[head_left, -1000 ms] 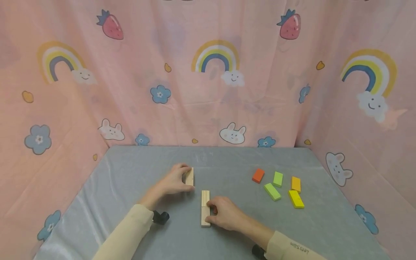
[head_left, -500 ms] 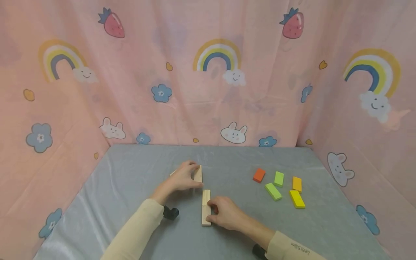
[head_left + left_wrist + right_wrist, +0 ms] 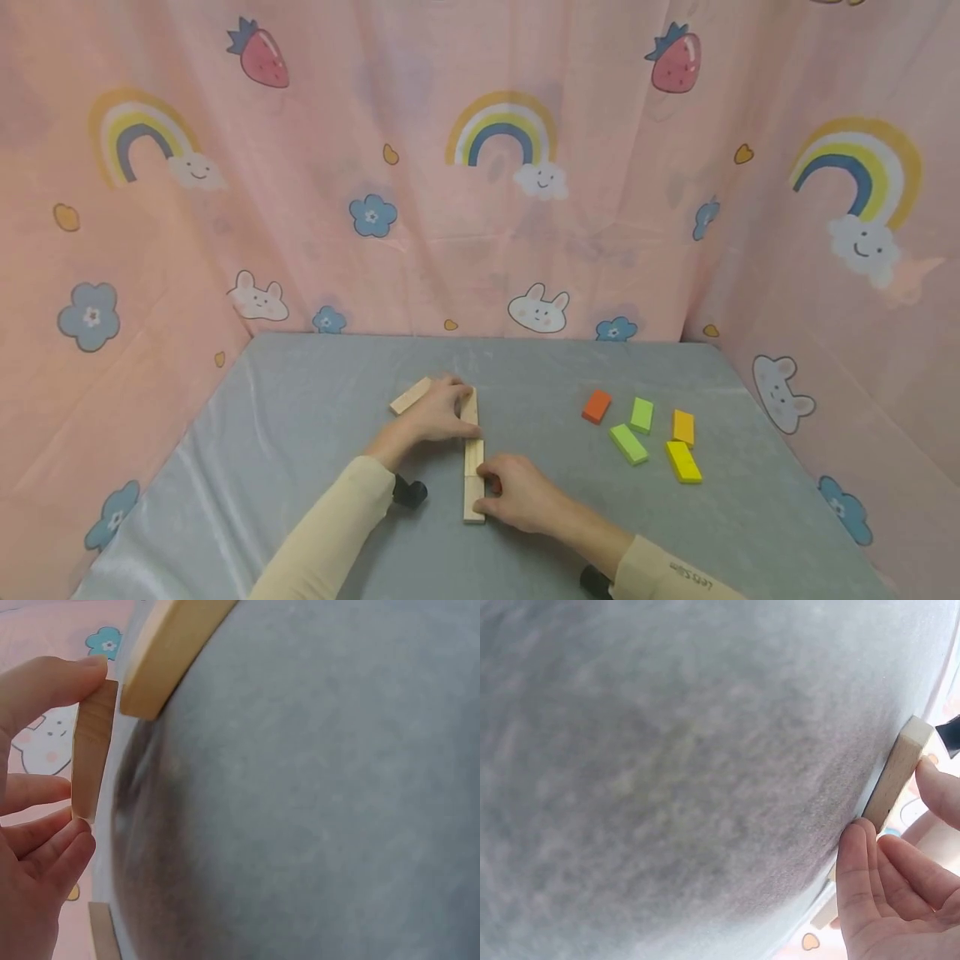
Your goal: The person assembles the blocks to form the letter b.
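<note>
My left hand (image 3: 431, 415) pinches a plain wooden block (image 3: 469, 407) by its two ends, thumb at the near end. In the left wrist view that block (image 3: 96, 750) stands between thumb and fingertips. Its near end meets a second plain block (image 3: 474, 457), or comes very close to it; my thumb partly hides the spot. A third plain block (image 3: 474, 502) continues the line toward me. My right hand (image 3: 522, 493) holds this nearest block from the right, thumb and fingers along its length. The right wrist view shows the same block (image 3: 898, 774) lying on the cloth.
Another plain block (image 3: 409, 396) lies slanted behind my left hand. To the right are loose coloured blocks: a red one (image 3: 597, 407), two green ones, an orange one (image 3: 683, 426) and a yellow one (image 3: 683, 462). Grey cloth (image 3: 540, 392) covers the table; pink curtains (image 3: 420, 275) surround it.
My left hand has carried its block rightward, then slightly nearer, to the far end of the line. The slanted block behind it has come into sight. My right hand stays in place.
</note>
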Demonstrator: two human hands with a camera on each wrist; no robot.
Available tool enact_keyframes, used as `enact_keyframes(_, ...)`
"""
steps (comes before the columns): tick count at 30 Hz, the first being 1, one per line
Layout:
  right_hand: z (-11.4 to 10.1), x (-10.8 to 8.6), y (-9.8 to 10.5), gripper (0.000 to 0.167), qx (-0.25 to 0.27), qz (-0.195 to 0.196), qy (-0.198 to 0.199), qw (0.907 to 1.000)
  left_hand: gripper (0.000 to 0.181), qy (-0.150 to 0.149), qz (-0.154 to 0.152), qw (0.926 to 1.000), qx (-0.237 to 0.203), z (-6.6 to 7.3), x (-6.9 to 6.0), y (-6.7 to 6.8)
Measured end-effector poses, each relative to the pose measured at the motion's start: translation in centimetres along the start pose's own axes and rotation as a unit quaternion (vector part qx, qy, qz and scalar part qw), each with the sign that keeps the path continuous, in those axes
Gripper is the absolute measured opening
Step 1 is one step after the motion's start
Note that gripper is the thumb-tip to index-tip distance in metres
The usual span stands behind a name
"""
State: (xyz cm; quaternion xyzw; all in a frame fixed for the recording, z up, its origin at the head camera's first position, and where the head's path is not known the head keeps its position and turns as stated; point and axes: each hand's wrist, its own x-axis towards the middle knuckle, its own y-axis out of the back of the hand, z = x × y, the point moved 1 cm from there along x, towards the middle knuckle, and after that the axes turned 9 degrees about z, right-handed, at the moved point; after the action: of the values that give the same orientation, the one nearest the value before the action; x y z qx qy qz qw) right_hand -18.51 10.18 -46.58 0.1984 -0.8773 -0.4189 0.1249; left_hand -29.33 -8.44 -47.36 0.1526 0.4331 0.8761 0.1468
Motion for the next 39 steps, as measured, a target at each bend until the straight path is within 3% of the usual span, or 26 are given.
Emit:
enact_keyframes(13,0.09,-0.07,-0.09,0.041,-0.003,-0.002,-0.005,1.0000,0.079,-0.008,-0.007,0.9999,-0.013,-0.18,-0.07,-0.68)
enact_keyframes(21,-0.04,-0.15,0.00,0.040,-0.004,0.002,0.000,1.0000,0.069,-0.009,-0.007,0.9995,-0.029,-0.54,-0.14,-0.89)
enact_keyframes(29,0.08,-0.09,-0.01,0.040,-0.007,0.003,0.006,1.0000,0.070,0.003,-0.007,0.9995,-0.030,-0.11,-0.09,-0.80)
enact_keyframes(39,0.00,-0.04,-0.10,0.039,-0.012,-0.001,-0.006,0.9999,0.068,-0.009,-0.013,0.9998,-0.011,-0.26,0.05,-0.96)
